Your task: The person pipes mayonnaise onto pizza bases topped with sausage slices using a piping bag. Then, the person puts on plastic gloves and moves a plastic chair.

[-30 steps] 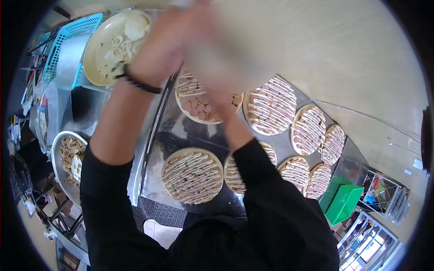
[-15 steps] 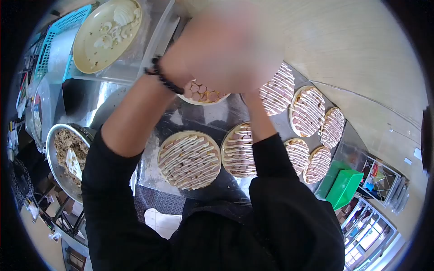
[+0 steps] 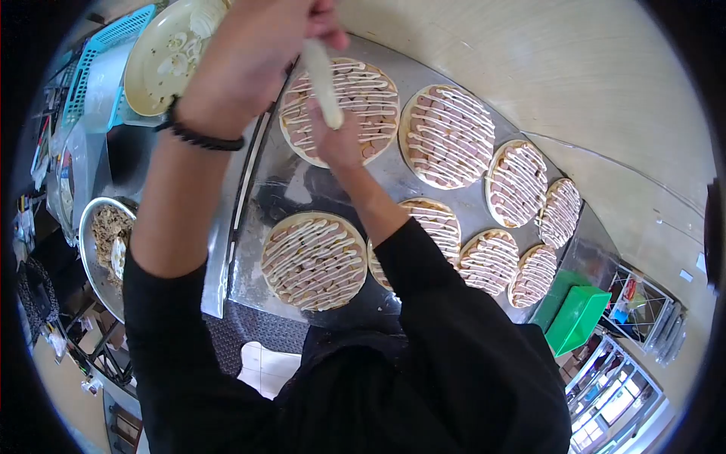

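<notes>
My left hand (image 3: pixel 268 45), with a dark beaded bracelet at its wrist, is closed round the upper end of a pale piping bag (image 3: pixel 323 83). The bag slants down to my right hand (image 3: pixel 336 144), whose fingers are closed at its lower end. Both hands are over the left part of a large round flatbread (image 3: pixel 370 94) with sliced pink topping and white sauce stripes. To its right is another striped round (image 3: pixel 448 140), and a further one (image 3: pixel 314 261) is nearer my body.
Several more striped rounds (image 3: pixel 516 184) stand on the metal table (image 3: pixel 291 181). A cream plate (image 3: pixel 155 68) and a turquoise basket (image 3: pixel 91 68) are at upper left, a metal bowl of brown filling (image 3: pixel 106 227) at left. At right is a green bin (image 3: pixel 578 318).
Both hands have moved left from over the middle rounds. The piping bag now looks slim and hangs between them. The upper-left round now shows white stripes over its lower part, which was bare earlier.
</notes>
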`<state>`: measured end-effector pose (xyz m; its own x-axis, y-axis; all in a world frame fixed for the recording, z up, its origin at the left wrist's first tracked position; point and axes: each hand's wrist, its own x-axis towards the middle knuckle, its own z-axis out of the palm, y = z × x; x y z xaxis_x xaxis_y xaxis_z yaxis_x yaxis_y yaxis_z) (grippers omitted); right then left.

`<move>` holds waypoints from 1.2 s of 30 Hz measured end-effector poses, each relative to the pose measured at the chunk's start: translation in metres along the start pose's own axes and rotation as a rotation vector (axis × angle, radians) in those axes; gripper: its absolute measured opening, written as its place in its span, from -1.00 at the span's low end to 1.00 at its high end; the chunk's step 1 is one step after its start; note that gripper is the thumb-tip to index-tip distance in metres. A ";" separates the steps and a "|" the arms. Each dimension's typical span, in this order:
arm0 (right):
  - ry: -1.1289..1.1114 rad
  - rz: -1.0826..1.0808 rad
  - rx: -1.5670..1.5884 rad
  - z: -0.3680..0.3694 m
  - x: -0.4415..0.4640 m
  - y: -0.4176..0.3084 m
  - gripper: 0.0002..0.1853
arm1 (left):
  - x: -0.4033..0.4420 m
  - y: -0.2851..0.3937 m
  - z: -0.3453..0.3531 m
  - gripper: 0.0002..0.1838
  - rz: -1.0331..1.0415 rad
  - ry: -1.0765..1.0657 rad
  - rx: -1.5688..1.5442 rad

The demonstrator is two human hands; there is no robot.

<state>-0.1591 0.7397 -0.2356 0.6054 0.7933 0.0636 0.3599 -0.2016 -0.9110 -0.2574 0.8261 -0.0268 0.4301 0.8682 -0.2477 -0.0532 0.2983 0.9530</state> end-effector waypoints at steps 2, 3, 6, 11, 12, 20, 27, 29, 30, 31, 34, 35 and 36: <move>-0.075 0.083 0.155 -0.016 0.001 -0.001 -0.86 | -0.001 -0.006 -0.007 -0.63 -0.003 -0.116 -0.089; -0.115 0.122 0.233 -0.020 0.001 -0.003 -0.86 | -0.003 -0.013 -0.003 -0.63 -0.019 -0.096 0.158; -0.121 0.220 0.283 -0.025 0.000 -0.007 -0.84 | -0.008 -0.018 0.010 -0.63 -0.062 -0.196 0.364; -0.039 0.005 0.096 0.017 -0.021 0.007 -0.80 | -0.015 -0.002 0.011 -0.62 0.022 -0.076 0.226; -0.144 0.092 0.085 0.013 -0.024 -0.002 -0.79 | -0.014 -0.003 0.010 -0.61 -0.002 -0.056 0.131; -0.161 -0.084 0.199 0.007 -0.028 0.002 -0.84 | -0.008 -0.028 0.013 -0.64 -0.050 -0.163 0.064; -0.184 0.041 0.360 -0.047 -0.009 0.012 -0.84 | -0.020 -0.040 0.030 -0.68 0.043 -0.299 0.026; -0.157 0.061 0.247 -0.054 -0.019 0.001 -0.76 | -0.029 -0.034 0.046 -0.61 0.132 -0.247 -0.021; -0.337 0.084 0.303 -0.065 -0.023 -0.009 -0.69 | -0.040 -0.025 0.053 -0.61 0.152 -0.218 0.024; -0.518 0.104 0.364 -0.079 -0.029 -0.025 -0.61 | -0.055 -0.015 0.061 -0.61 0.175 -0.188 0.075; -0.785 -0.040 0.584 -0.125 -0.072 -0.059 -0.40 | -0.107 -0.002 0.084 -0.64 0.206 -0.168 0.015; -0.789 -0.148 0.586 -0.142 -0.089 -0.066 -0.34 | -0.126 -0.005 0.093 -0.65 0.195 -0.160 -0.049; -0.755 -0.163 0.632 -0.158 -0.108 -0.071 -0.40 | -0.143 -0.009 0.100 -0.65 0.154 -0.244 -0.070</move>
<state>-0.1381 0.5773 -0.1130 -0.1067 0.9856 0.1309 -0.1787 0.1105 -0.9777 -0.2284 0.6595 0.0173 0.6154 0.7870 -0.0440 -0.1929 0.2045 0.9597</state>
